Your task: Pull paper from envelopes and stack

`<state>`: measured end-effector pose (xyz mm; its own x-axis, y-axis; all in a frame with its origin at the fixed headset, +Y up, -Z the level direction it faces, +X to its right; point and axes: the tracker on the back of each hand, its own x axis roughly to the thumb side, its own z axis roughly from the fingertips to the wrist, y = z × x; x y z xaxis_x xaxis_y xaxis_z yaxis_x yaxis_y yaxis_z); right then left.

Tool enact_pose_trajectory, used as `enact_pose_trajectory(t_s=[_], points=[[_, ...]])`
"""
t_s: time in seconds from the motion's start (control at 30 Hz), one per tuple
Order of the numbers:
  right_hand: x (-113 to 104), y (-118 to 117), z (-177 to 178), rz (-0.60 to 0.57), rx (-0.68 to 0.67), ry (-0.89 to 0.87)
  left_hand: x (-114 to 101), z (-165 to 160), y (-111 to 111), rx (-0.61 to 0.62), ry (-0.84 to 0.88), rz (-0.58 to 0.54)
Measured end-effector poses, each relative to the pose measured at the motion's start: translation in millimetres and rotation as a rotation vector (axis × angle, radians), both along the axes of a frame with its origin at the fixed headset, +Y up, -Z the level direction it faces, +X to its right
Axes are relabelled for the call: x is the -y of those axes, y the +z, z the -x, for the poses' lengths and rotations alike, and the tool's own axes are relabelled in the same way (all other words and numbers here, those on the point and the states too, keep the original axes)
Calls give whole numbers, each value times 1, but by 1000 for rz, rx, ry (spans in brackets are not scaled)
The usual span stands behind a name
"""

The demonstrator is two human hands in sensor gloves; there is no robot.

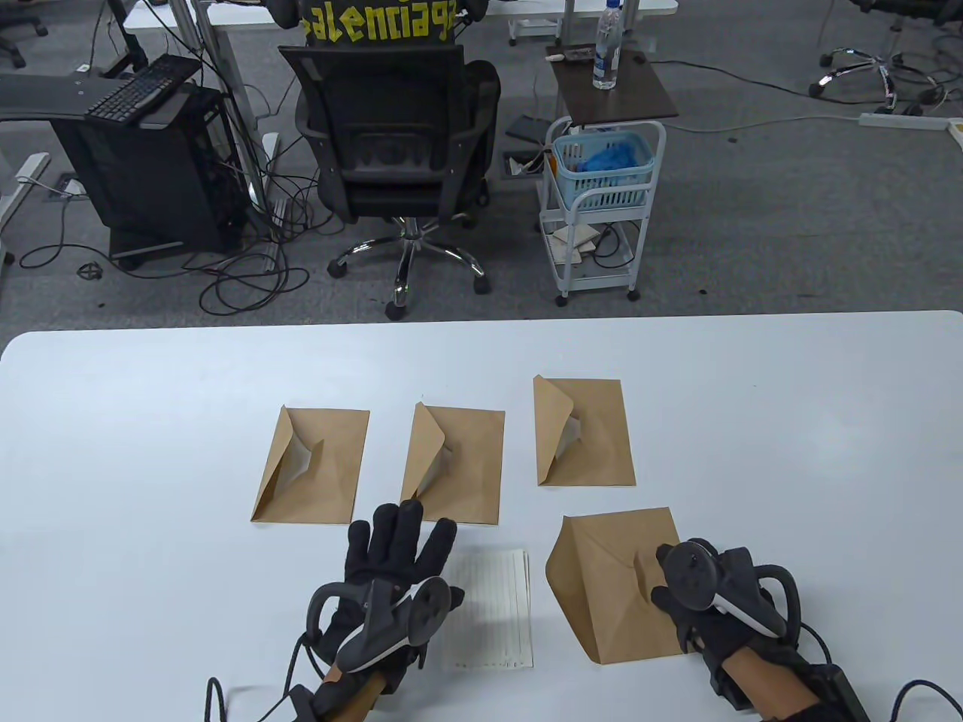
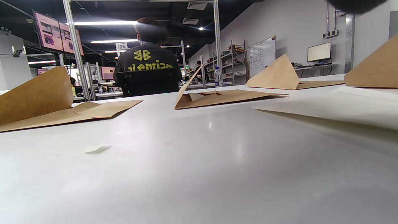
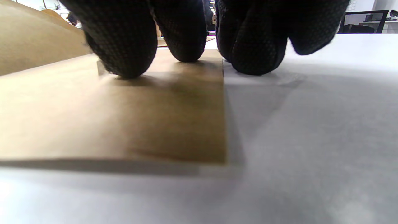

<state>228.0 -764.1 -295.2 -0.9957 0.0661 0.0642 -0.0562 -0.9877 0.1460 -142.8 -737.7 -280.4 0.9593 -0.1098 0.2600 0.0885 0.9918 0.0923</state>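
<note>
Near the table's (image 1: 113, 421) front edge, the right hand (image 1: 707, 594) presses fingertips (image 3: 124, 59) onto the nearest envelope (image 1: 609, 579); the left hand (image 1: 391, 571), fingers spread, holds nothing beside the paper (image 1: 493, 609). Likely between extractions; next, reach for another envelope (image 1: 455, 466).

Three envelopes in a row across mid table (image 1: 752, 421): left envelope (image 1: 327, 474), middle envelope (image 1: 463, 470) just right of it, far-right envelope (image 1: 590, 436) set slightly further back. Fourth envelope (image 1: 613, 583) nearer the front edge, right of the lined paper sheet (image 1: 496, 609). Left hand (image 1: 391, 579) on the sheet's left side, fingers spread. Right hand (image 1: 715, 594) fingertips (image 3: 124, 46) on the fourth envelope's right edge. Office chair (image 1: 399, 150) and cart (image 1: 602, 203) behind the table.
</note>
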Motion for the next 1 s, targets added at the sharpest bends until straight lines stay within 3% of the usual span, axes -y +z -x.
enact_pose_trajectory(t_s=[0.27, 0.37, 0.63, 0.83, 1.0], points=[[-15, -12, 0, 74, 34, -54, 0, 1, -1, -6, 0, 2], [-30, -22, 6, 27, 71, -80, -1, 2, -1, -9, 7, -5], [-65, -76, 48, -47, 173, -55, -1, 3, -1, -8, 7, -10], [-63, -119, 67, -22, 257, -10, -1, 4, -2, -10, 3, -6], [-49, -152, 65, 23, 338, -17, -2, 5, -2, -17, 9, -9]])
